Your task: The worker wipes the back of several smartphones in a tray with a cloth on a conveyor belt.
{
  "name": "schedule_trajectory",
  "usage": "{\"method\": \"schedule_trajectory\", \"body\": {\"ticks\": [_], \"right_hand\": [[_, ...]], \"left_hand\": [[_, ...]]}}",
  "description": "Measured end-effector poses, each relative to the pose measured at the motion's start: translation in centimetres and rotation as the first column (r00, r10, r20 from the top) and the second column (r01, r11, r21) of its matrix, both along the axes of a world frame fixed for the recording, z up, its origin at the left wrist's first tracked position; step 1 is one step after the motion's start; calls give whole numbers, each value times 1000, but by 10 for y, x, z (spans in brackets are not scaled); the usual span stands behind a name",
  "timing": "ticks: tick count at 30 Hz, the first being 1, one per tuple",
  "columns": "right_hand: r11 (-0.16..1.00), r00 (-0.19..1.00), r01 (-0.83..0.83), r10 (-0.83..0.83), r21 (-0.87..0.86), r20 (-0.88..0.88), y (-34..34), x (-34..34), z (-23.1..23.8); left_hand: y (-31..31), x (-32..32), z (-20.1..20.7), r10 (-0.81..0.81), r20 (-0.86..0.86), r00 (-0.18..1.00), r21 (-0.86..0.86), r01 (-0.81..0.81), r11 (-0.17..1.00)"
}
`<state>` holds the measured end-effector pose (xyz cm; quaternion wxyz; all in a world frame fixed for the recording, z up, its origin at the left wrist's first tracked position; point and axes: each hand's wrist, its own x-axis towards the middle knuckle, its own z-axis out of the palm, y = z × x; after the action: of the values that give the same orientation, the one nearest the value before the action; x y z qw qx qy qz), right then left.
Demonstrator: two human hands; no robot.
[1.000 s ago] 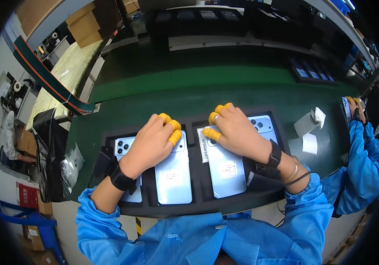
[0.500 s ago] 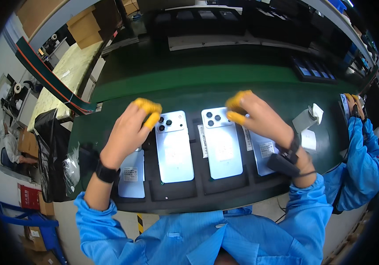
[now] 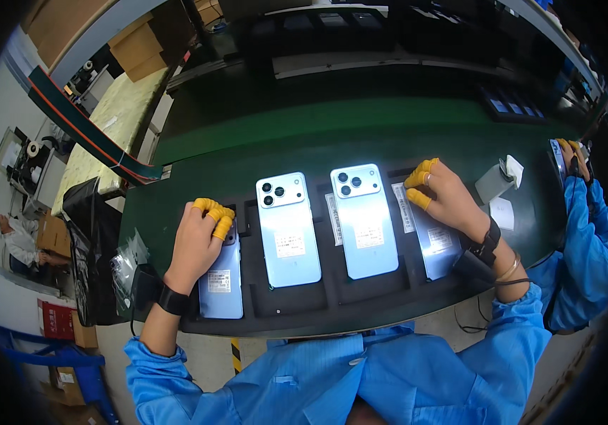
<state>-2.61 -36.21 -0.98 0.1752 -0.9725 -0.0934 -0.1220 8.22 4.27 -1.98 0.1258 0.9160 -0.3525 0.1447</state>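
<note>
Counter in the head view [image 3: 261,150]: dark green, with a black compartmented tray [image 3: 300,303] along its near edge, carrying four light-blue smartphones, backs up.
Left hand [image 3: 196,242]: above the near left corner of the counter, yellow finger cots on; its fingers are bent and bunched at the far end of the leftmost smartphone [image 3: 220,297], but whether they grip it cannot be told.
Leftmost smartphone: toward the counter's left end, a white label on its back, its camera area partly covered by the hand.
Second smartphone [image 3: 291,219]: just right of it, cameras toward the counter's far edge, untouched.
Third smartphone [image 3: 366,216]: beside the second, also untouched, with a printed white strip [image 3: 334,221] along its left side.
Right hand [image 3: 454,201]: at the far end of the rightmost smartphone [image 3: 440,249]; the fingers curl near another printed strip [image 3: 402,207], but their hold cannot be told.
Toward the counter's right end: a tissue pack [image 3: 491,185] with a white paper square [image 3: 502,213] nearer the near edge.
Co-worker's hand [image 3: 577,161]: at the far right, in yellow finger cots, on another smartphone [image 3: 557,157].
Left end of the counter: a crumpled clear plastic bag [image 3: 128,258].
</note>
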Motion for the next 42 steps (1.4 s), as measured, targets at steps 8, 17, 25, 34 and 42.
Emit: {"method": "schedule_trajectory", "body": {"ticks": [8, 17, 25, 34, 42], "right_hand": [[974, 990, 119, -101, -193, 103, 2, 0, -5], [896, 953, 173, -47, 409, -299, -25, 14, 33], [968, 997, -64, 75, 244, -35, 20, 16, 39], [892, 853, -444, 449, 84, -266, 77, -32, 25], [898, 875, -417, 438, 136, -206, 77, -25, 21]], "left_hand": [[-5, 2, 0, -15, 48, 999, 67, 12, 998], [15, 32, 10, -118, -452, 884, -388, -75, 919], [-54, 20, 48, -275, -225, 935, -273, 210, 939], [-131, -85, 27, -588, -154, 794, 227, 608, 761], [-131, -60, 58, -672, -117, 731, 201, 680, 705]]}}
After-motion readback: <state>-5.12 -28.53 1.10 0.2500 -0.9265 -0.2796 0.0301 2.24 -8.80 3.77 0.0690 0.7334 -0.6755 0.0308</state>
